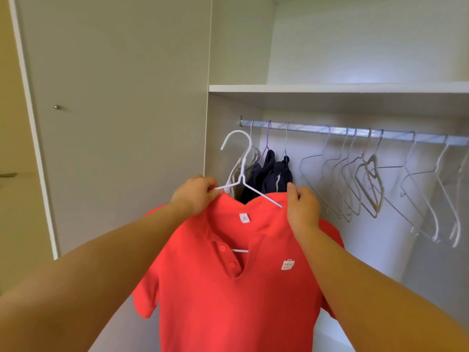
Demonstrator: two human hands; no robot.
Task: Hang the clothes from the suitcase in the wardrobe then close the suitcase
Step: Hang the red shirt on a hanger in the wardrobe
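A red polo shirt (228, 288) hangs in front of me on a white wire hanger (241, 158), whose hook points up and left below the wardrobe rail (355, 132). My left hand (195, 194) grips the shirt's left shoulder together with the hanger's arm. At the shirt's right shoulder, my right hand (302, 207) pinches the cloth near the hanger's other arm. The hanger's hook is off the rail. The suitcase is out of view.
On the rail's left end hang a beige garment (237, 171) and dark navy clothes (274, 174). Several empty wire hangers (368, 179) fill the rail to the right. A white shelf (330, 88) runs above the rail, and a shut wardrobe door (114, 110) stands at left.
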